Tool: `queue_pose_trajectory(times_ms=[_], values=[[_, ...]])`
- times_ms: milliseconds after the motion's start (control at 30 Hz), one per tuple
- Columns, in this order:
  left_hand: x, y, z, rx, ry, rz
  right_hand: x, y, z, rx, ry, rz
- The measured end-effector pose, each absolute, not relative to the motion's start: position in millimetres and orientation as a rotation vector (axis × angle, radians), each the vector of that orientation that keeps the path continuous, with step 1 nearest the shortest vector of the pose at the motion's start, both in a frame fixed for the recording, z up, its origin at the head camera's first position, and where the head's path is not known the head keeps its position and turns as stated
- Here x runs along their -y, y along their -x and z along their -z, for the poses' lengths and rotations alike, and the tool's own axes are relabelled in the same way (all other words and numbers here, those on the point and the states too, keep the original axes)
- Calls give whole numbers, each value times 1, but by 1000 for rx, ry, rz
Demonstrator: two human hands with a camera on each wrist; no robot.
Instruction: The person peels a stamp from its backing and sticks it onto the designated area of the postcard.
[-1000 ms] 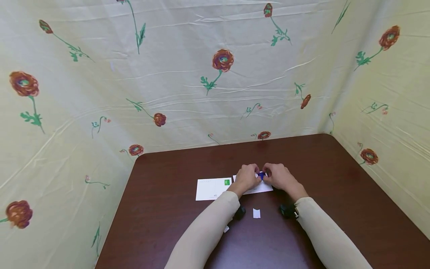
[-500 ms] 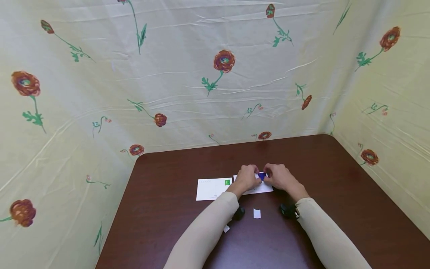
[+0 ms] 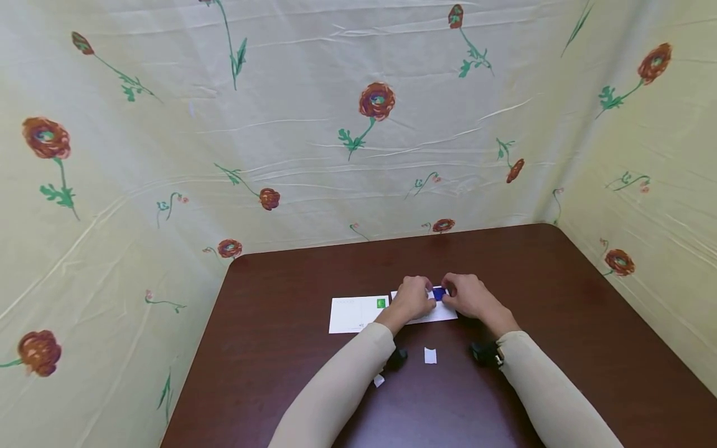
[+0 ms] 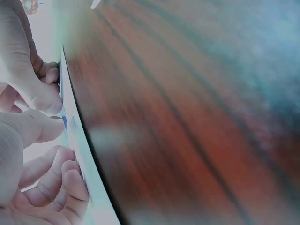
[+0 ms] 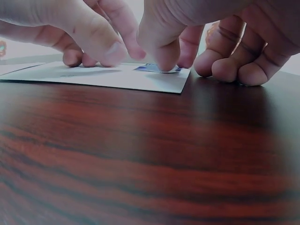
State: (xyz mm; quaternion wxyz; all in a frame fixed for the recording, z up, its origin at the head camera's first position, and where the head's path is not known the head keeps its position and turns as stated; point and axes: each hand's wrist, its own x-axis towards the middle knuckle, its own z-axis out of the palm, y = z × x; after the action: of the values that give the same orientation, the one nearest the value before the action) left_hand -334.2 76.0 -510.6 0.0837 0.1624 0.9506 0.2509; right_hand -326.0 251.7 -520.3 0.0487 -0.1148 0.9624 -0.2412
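Observation:
A small dark blue stamp (image 3: pixel 439 294) lies at the upper right of a white postcard (image 3: pixel 434 315). My right hand (image 3: pixel 469 295) holds the stamp by its right side; in the right wrist view its thumb presses on the stamp (image 5: pixel 146 68), index finger behind. My left hand (image 3: pixel 411 297) rests on the same postcard just left of the stamp, with fingers bent and thumb close to the stamp's edge. In the left wrist view, the left hand (image 4: pixel 33 159) and right hand (image 4: pixel 26 61) face each other over the card and largely hide the stamp.
Another white postcard (image 3: pixel 353 314) with a green stamp (image 3: pixel 381 303) lies to the left. A small white paper piece (image 3: pixel 430 356) lies nearer on the brown table (image 3: pixel 269 373); another scrap (image 3: pixel 379 380) sits beside the left sleeve. Flowered cloth (image 3: pixel 313 124) hangs behind.
The hands have drawn slightly apart, the left thumb easing away from the stamp, and more of the blue stamp shows between them. Both postcards keep their places; the view shifts slightly.

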Motion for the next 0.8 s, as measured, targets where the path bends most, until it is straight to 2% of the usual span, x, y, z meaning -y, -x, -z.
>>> queue_pose_trajectory(times_ms=[300,800], values=[[-53,330,499,-2879,-543,-970,-254,321,513,-2960,388,752],[22,319,452,-3015,-537,-1060,-262,313,488,-3124,590,684]])
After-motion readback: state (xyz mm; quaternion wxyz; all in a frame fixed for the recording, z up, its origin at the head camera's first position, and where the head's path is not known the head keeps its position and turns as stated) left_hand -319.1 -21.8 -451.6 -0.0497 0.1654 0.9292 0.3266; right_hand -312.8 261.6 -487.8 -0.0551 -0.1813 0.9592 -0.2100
